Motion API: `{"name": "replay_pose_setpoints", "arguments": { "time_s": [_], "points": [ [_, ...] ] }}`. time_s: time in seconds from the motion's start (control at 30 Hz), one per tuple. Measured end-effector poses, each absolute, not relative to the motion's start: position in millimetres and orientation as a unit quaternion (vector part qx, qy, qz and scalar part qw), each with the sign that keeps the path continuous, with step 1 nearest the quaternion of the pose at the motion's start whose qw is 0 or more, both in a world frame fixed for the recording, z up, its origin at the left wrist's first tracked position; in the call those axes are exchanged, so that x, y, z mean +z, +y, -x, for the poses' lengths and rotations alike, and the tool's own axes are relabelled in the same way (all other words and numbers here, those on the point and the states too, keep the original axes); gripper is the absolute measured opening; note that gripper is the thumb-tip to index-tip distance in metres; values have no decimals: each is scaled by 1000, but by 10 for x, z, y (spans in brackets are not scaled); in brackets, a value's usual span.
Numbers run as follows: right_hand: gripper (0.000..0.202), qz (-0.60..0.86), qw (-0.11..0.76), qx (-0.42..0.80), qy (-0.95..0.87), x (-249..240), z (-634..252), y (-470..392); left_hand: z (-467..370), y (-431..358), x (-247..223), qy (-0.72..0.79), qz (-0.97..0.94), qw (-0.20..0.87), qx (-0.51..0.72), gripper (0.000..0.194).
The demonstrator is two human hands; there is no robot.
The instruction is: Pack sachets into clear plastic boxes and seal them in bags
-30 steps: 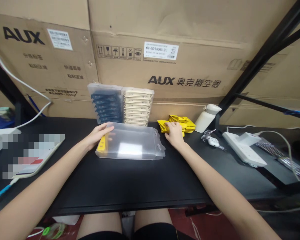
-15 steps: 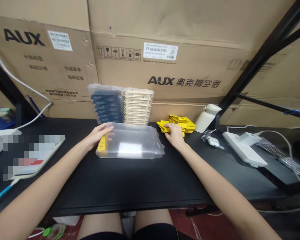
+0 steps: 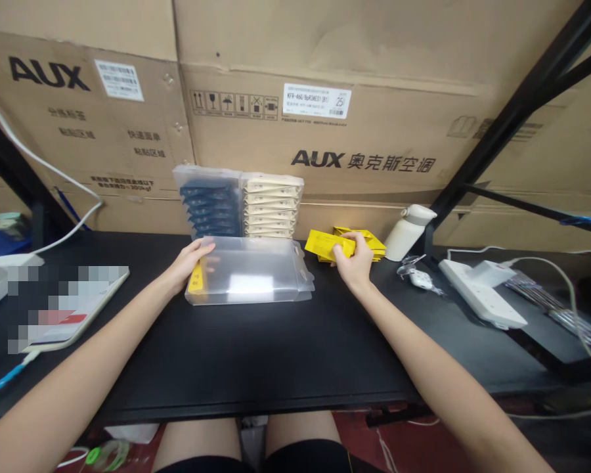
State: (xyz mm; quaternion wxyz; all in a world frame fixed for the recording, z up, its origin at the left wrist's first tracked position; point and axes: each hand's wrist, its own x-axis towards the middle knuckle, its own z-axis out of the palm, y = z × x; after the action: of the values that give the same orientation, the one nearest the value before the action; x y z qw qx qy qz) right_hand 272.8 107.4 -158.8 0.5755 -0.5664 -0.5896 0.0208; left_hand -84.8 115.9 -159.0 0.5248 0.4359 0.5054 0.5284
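Observation:
My left hand grips the left end of a clear plastic box that lies on the black table, its flaps open at the right end. Inside the box, against that left end, sits one yellow packet. Between the thumb and fingers of my right hand is another yellow packet, raised just in front of a small pile of yellow packets. My right hand partly hides that pile. Behind the clear box stand two filled clear boxes, one with dark blue packets, one with cream packets.
A white bottle stands right of the pile, with a white earphone case near it. Further right lies a power strip. At the left is a phone on a cable. Large cardboard boxes line the back.
My right hand has picked a yellow packet off the pile and lifted it. The clear box in my left hand has shifted slightly left and away from me.

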Motion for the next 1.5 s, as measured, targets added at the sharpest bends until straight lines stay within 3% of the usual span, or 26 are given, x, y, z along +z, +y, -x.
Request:
{"name": "replay_pose_setpoints", "arguments": {
  "time_s": [0.17, 0.43, 0.97, 1.2, 1.4, 1.5],
  "points": [
    [12, 539, 587, 201, -570, -1590, -2731, 1129, 863, 1160, -1563, 511, -425, 510, 545, 23],
    [18, 493, 538, 364, -579, -1649, -2696, 1183, 887, 1183, -1567, 504, -413, 513, 559, 20],
    [16, 453, 441, 477, -611, -1618, -2636, 1088, 884, 1157, -1542, 521, -411, 502, 554, 24],
    [48, 418, 385, 535, -625, -1591, -2571, 1038, 881, 1153, -1547, 517, -414, 507, 552, 21],
    [42, 339, 376, 643, -575, -1584, -2636, 1068, 845, 1144, -1567, 509, -425, 522, 537, 19],
    [60, 290, 351, 692, -561, -1587, -2693, 1077, 841, 1148, -1581, 510, -427, 527, 529, 18]
  ]
}}
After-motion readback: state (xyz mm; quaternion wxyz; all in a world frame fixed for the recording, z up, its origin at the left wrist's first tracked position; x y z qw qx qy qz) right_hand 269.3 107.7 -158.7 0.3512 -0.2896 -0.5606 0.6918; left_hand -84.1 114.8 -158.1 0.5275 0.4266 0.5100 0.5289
